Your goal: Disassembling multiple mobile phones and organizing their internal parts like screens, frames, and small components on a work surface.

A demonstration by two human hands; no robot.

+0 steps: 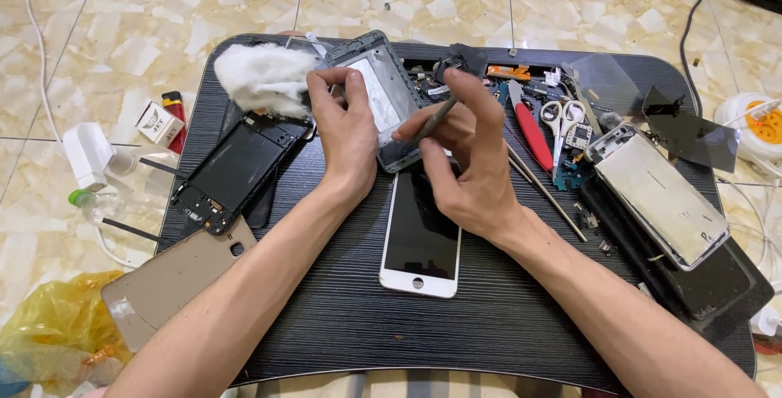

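Dark wood-grain lap table (342,316) fills most of the view, set on pale marbled floor tiles, and nearly everything sits on it. At about four o'clock from the hands lies a stack of gutted phones, the top one a silver-backed phone body (660,196) resting on darker slabs. At nine o'clock lies an opened black phone chassis (236,171), with a tan back cover (167,280) hanging off the table's edge at seven o'clock and a wad of white cotton (262,78) at eleven. Directly at six o'clock, under the wrists, a white-framed phone screen (421,239) lies face up. Raised above it, near the table's centre, is the grey phone frame (381,96), tilted toward the person. The left hand (346,133) pinches its left edge, thumb and fingers curled around the rim. The right hand (464,162) grips a thin dark pry tool (432,119) like a pen, fingers closed tight, tip meeting the frame's lower right edge. That frame looks light and thin, stiff yet easily bent, so I would hold it by the rims, not the flat middle. At two o'clock lie red-handled pliers (531,133) and small scissors (560,114) among loose parts.
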